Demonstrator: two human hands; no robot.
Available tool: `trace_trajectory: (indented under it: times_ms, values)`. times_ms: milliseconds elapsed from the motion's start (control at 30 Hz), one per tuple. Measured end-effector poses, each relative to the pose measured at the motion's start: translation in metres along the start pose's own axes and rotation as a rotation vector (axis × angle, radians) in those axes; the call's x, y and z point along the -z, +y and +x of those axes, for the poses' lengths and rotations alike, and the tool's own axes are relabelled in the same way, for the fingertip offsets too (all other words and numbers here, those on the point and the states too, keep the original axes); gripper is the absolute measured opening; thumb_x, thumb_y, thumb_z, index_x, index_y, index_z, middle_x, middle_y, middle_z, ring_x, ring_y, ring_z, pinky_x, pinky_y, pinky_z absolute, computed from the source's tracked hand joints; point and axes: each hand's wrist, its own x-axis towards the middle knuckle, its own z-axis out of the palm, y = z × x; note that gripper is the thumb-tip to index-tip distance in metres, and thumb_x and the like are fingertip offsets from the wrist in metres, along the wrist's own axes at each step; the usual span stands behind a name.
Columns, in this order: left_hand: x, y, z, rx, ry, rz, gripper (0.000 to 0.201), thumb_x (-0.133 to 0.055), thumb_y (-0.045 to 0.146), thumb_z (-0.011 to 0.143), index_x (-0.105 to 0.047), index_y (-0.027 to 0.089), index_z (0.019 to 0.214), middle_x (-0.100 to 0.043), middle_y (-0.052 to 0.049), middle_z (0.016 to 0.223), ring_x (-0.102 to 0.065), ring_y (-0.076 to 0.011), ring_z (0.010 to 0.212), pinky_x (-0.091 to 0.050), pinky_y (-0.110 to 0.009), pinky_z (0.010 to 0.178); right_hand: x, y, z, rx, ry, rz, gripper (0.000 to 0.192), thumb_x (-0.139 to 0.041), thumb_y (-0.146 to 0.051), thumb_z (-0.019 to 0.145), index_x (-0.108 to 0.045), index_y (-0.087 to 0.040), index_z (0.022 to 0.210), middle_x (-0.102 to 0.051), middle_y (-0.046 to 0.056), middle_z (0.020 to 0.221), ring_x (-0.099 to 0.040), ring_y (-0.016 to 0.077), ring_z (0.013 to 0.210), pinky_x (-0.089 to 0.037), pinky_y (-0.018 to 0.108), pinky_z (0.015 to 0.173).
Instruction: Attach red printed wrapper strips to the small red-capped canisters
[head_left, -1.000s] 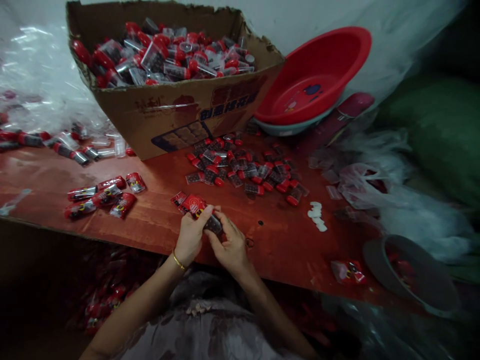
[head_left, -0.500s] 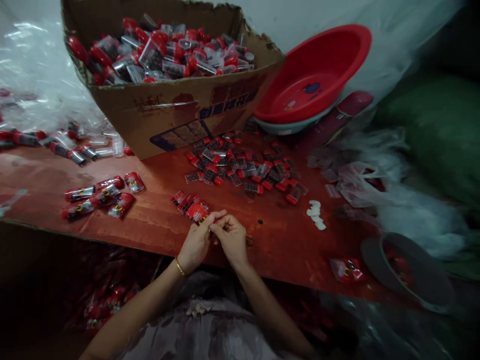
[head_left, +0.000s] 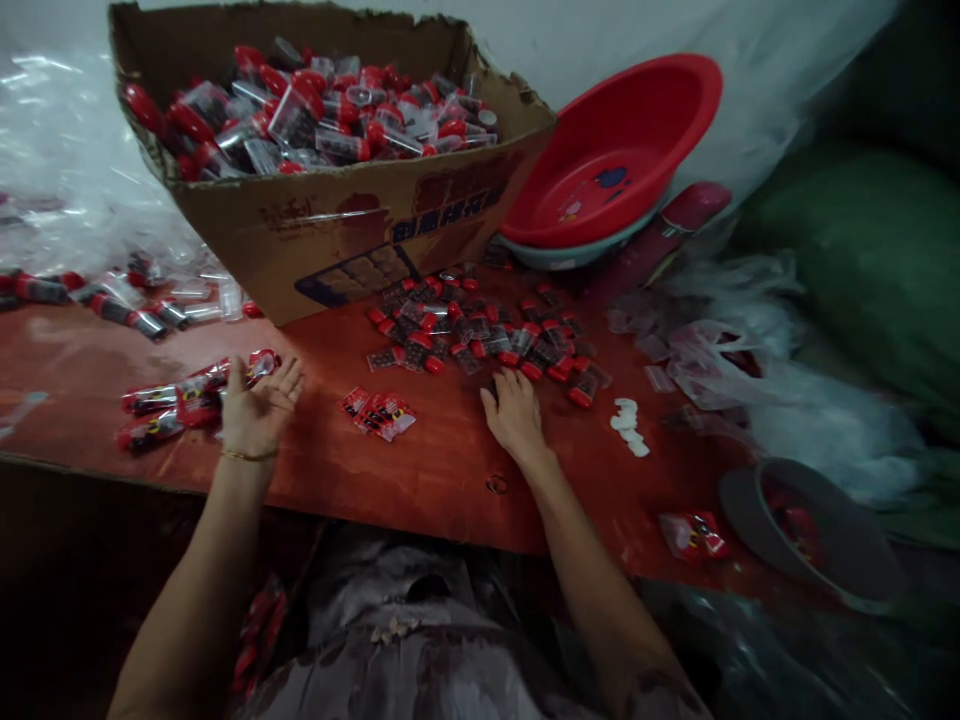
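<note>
My left hand (head_left: 259, 412) is turned palm up with its fingers spread, beside several tubes in shiny red printed wrappers (head_left: 154, 428) on the left of the table. I see nothing held in it. At the near edge of a heap of small clear tubes with red caps (head_left: 487, 325), my right hand (head_left: 516, 412) lies palm down, thumb apart and fingers stretched toward the caps. Between the two hands, a small fanned stack of flat red printed wrappers (head_left: 379, 413) rests on the red-brown table (head_left: 435, 460).
A torn-edged cardboard box (head_left: 352, 230) full of red-capped tubes stands behind. Right of it lean a red basin (head_left: 637, 130) and a dark pink bottle or flask (head_left: 679, 225). White pieces (head_left: 628, 427), plastic bags (head_left: 712, 365) and a grey bowl (head_left: 739, 510) lie to the right.
My hands, formerly together over the flat wrappers, have parted. The left has gone left to the wrapped tubes, the right forward and right to the heap. The flat wrappers are now uncovered.
</note>
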Motion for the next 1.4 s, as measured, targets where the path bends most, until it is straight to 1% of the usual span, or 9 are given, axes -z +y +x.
trace_trajectory:
  times_ms: [200, 367, 533, 667, 833, 1033, 1200, 1300, 1400]
  values:
    - [-0.014, -0.085, -0.032, -0.622, -0.321, 1.051, 0.034, -0.070, 0.041, 0.066, -0.069, 0.025, 0.096, -0.061, -0.011, 0.122, -0.039, -0.0327, 0.127, -0.020, -0.051, 0.108, 0.000, -0.025, -0.057, 0.231, -0.077, 0.153, 0.022, -0.048, -0.031, 0.087, -0.062, -0.017, 0.095, -0.062, 0.013, 0.118, -0.035, 0.0299, 0.131, -0.037, 0.057, 0.099]
    - [-0.013, -0.113, -0.028, -0.824, -0.447, 1.469, 0.018, -0.061, 0.030, 0.076, -0.072, 0.030, 0.090, -0.060, -0.008, 0.125, -0.034, -0.0345, 0.131, -0.015, -0.055, 0.107, 0.007, -0.054, -0.073, 0.208, 0.062, 0.218, 0.018, -0.049, -0.027, 0.086, -0.063, -0.018, 0.093, -0.064, 0.012, 0.114, -0.048, 0.0268, 0.122, -0.038, 0.053, 0.099]
    - [-0.011, -0.106, -0.029, -0.852, -0.397, 1.416, 0.021, -0.055, 0.033, 0.080, -0.072, 0.029, 0.092, -0.062, -0.009, 0.122, -0.040, -0.0343, 0.128, -0.019, -0.057, 0.105, 0.010, -0.084, -0.059, 0.185, 0.099, 0.345, 0.017, -0.051, -0.025, 0.085, -0.063, -0.020, 0.096, -0.068, 0.009, 0.104, -0.058, 0.0228, 0.106, -0.044, 0.044, 0.094]
    - [-0.017, -0.093, -0.042, -0.821, -0.361, 1.321, 0.027, -0.052, 0.036, 0.083, -0.070, 0.029, 0.101, -0.059, -0.009, 0.126, -0.039, -0.0325, 0.129, -0.022, -0.055, 0.104, 0.000, -0.108, -0.042, -0.031, -0.010, 0.596, 0.029, -0.052, -0.036, 0.085, -0.058, -0.018, 0.106, -0.069, 0.008, 0.097, -0.063, 0.0189, 0.088, -0.051, 0.034, 0.080]
    - [-0.021, -0.089, -0.056, -0.751, -0.442, 1.190, 0.027, -0.052, 0.036, 0.083, -0.069, 0.030, 0.104, -0.058, -0.007, 0.127, -0.042, -0.0286, 0.127, -0.025, -0.051, 0.106, -0.007, -0.124, -0.033, -0.150, -0.085, 0.934, 0.023, -0.054, -0.040, 0.083, -0.060, -0.018, 0.082, -0.067, 0.001, 0.076, -0.062, 0.0137, 0.069, -0.051, 0.025, 0.066]
    - [-0.020, -0.095, -0.067, -0.805, -0.416, 1.123, 0.024, -0.056, 0.033, 0.081, -0.070, 0.031, 0.100, -0.062, -0.005, 0.122, -0.047, -0.0264, 0.123, -0.028, -0.047, 0.107, 0.006, -0.122, -0.042, -0.051, 0.126, 0.674, 0.021, -0.058, -0.032, 0.083, -0.063, -0.019, 0.098, -0.067, 0.006, 0.097, -0.061, 0.0179, 0.092, -0.047, 0.032, 0.084]
    - [-0.021, -0.094, -0.077, -0.842, -0.382, 1.172, 0.031, -0.056, 0.035, 0.082, -0.067, 0.023, 0.108, -0.061, -0.010, 0.123, -0.049, -0.0263, 0.121, -0.030, -0.044, 0.106, 0.012, -0.119, -0.046, -0.005, 0.217, 0.640, 0.014, -0.057, -0.029, 0.084, -0.068, -0.021, 0.083, -0.070, 0.003, 0.081, -0.063, 0.0166, 0.078, -0.048, 0.030, 0.077]
    - [-0.019, -0.092, -0.079, -0.656, -0.328, 1.062, 0.041, -0.059, 0.041, 0.079, -0.063, 0.018, 0.113, -0.066, -0.011, 0.112, -0.060, -0.0243, 0.104, -0.043, -0.037, 0.094, 0.014, -0.117, -0.046, -0.071, 0.202, 0.704, 0.016, -0.056, -0.029, 0.084, -0.070, -0.022, 0.086, -0.072, 0.001, 0.081, -0.065, 0.0161, 0.075, -0.049, 0.029, 0.075]
    - [-0.021, -0.092, -0.080, -0.319, -0.392, 0.876, 0.040, -0.057, 0.048, 0.077, -0.071, 0.014, 0.094, -0.072, -0.008, 0.085, -0.065, -0.0200, 0.077, -0.050, -0.030, 0.073, 0.014, -0.117, -0.047, -0.142, 0.140, 0.867, 0.016, -0.058, -0.030, 0.082, -0.070, -0.021, 0.085, -0.072, 0.000, 0.080, -0.065, 0.0155, 0.073, -0.050, 0.027, 0.071]
